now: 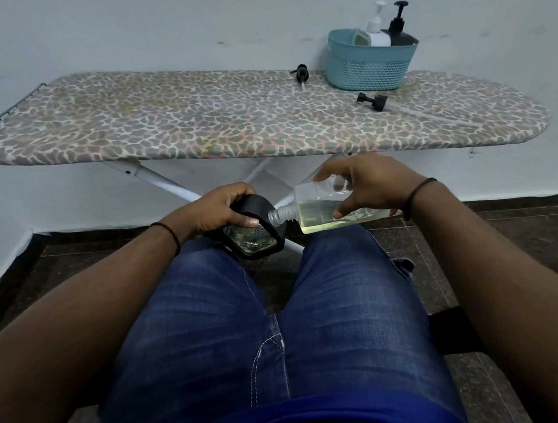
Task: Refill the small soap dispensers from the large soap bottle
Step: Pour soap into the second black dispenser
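Over the lap, clear of the desk (pixel 193 130), the right hand (pixel 367 184) grasps the tipped clear soap bottle (pixel 322 212) while the left hand (pixel 222 207) grips the black dispenser (pixel 256 234), so any misalignment of the necks likely spills soap onto the jeans (pixel 268 316).

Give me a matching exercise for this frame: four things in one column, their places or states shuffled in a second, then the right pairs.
Things
1. clear bottle
2. black dispenser
3. basket
4. two loose pump heads

Places or states
A. on the ironing board, holding pump bottles
B. held by the left hand, on the thigh
C. lying on the board, outside the basket
D. tipped sideways in the right hand, yellowish liquid inside

Pairs: 1-D, 2-B, 3-A, 4-C
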